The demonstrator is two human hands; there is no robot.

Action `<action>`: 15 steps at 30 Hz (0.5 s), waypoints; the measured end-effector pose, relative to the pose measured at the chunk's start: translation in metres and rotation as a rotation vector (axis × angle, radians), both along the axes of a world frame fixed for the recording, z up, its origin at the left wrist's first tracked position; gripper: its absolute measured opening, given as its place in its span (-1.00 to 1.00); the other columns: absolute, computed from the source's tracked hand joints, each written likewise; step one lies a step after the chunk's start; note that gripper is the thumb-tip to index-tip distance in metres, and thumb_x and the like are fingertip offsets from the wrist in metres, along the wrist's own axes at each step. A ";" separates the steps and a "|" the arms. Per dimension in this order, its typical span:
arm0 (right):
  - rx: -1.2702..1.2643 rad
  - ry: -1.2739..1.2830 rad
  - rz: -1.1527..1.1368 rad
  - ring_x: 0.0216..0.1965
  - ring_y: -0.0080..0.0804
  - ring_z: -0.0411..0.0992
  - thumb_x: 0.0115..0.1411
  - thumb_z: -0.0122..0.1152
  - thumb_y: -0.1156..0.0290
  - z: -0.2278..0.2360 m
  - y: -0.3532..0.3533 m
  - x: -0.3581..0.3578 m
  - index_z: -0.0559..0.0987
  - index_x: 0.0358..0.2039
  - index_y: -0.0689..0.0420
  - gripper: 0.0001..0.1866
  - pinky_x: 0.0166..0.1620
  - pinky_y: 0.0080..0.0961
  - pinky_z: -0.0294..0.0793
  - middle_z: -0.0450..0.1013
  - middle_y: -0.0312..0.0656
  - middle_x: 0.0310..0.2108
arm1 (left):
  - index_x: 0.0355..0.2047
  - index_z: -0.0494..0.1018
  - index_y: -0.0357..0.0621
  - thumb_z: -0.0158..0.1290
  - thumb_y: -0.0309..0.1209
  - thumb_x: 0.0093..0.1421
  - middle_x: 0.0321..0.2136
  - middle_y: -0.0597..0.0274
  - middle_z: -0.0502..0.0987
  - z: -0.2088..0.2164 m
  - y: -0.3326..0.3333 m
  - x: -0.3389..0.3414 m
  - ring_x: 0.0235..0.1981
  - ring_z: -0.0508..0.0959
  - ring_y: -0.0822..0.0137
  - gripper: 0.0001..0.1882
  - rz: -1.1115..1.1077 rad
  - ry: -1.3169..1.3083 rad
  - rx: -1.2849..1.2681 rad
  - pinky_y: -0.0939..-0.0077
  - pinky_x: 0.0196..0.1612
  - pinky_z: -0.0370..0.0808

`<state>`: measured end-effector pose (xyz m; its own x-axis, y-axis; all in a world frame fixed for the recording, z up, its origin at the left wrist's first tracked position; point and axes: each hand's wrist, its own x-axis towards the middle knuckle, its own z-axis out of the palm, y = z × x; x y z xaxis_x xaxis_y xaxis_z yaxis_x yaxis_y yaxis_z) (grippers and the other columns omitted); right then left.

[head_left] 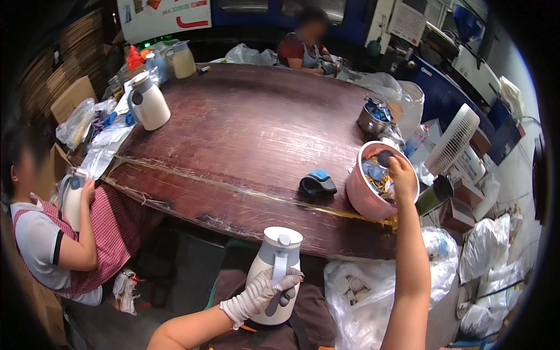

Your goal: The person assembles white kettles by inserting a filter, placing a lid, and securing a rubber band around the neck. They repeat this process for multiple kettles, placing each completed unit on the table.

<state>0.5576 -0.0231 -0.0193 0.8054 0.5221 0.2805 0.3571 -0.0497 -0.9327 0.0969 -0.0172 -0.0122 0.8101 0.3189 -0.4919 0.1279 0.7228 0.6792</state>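
My left hand (265,294), in a striped work glove, is closed around the grey handle of a white and grey thermos jug (272,257). The jug stands upright against my lap, just off the table's near edge. Over a pink bucket (363,191) at the right of the table, my bare right hand (401,178) pinches a dark round piece (384,157) at its fingertips. Blue, gold and dark small parts lie in the bucket. To its left, a dark grey, blue-topped piece (318,183) rests on the table.
The brown table (245,116) carries a white jug (149,102) and a cream jug (182,60) at far left, and a metal pot (374,118) at right. Co-workers sit left (58,233) and far side (303,49). A plastic bag (373,315) with white caps is below right.
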 end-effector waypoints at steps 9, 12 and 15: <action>0.063 0.266 0.227 -0.65 -0.66 0.28 0.32 0.06 0.22 -0.004 -0.085 -0.134 0.46 -0.25 0.10 -0.78 -0.59 -0.71 0.23 0.35 -0.38 -0.54 | -0.13 0.43 -0.13 0.00 0.08 0.27 -0.39 0.36 0.53 -0.042 -0.007 -0.005 -0.43 0.54 0.46 -0.50 0.214 -0.389 -0.195 0.57 -0.28 0.51; -0.134 0.357 0.434 -0.72 -0.44 0.42 0.21 0.17 0.25 -0.060 -0.102 -0.208 0.47 -0.34 0.16 -0.77 -0.59 -0.58 0.48 0.37 -0.33 -0.53 | -0.01 0.44 -0.16 -0.02 -0.12 0.34 -0.23 0.26 0.55 -0.041 0.003 -0.011 -0.25 0.54 0.47 -0.60 0.269 -0.066 -0.166 0.63 -0.16 0.49; -0.258 0.358 0.616 -0.56 -0.64 0.38 0.29 0.15 0.33 -0.030 -0.092 -0.296 0.57 -0.14 0.28 -0.72 -0.50 -0.68 0.34 0.47 -0.30 -0.54 | 0.00 0.45 -0.15 0.08 -0.31 0.29 -0.23 0.24 0.56 -0.078 0.005 -0.012 -0.23 0.52 0.41 -0.68 0.316 -0.112 0.516 0.52 -0.11 0.49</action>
<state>0.2614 -0.1153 -0.0496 0.3657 0.9209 -0.1351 0.0688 -0.1715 -0.9828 0.0846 -0.0118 -0.0906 0.6756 0.7261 -0.1274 -0.1314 0.2886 0.9484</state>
